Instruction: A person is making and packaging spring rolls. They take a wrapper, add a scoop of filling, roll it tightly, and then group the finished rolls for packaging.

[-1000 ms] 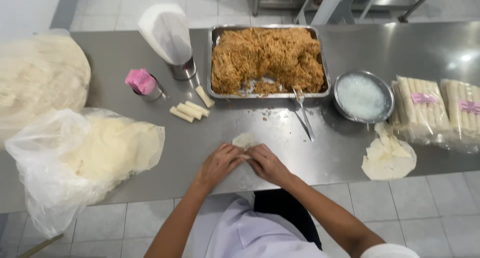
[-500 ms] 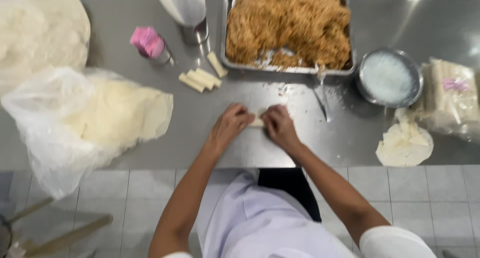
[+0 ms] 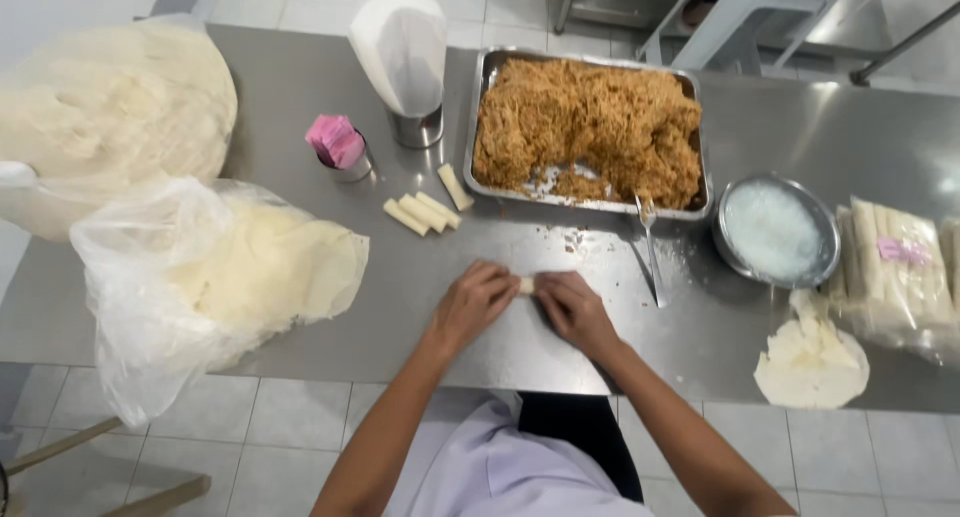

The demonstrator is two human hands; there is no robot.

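The view is sitting further back than half a second ago, and both hands are working lower on the steel desk (image 3: 300, 87), nearer its front edge. The left hand (image 3: 478, 299) and right hand (image 3: 570, 307) are pinching a small pale roll (image 3: 526, 285) between them, each grip closing fingertips over one end (only its middle is showing). Four finished rolls (image 3: 425, 209) are lying beside the tray of shredded filling (image 3: 590, 127)

Single head-worn view, looking steeply down, fairly near, over steel table (image 3: 300, 87) edge
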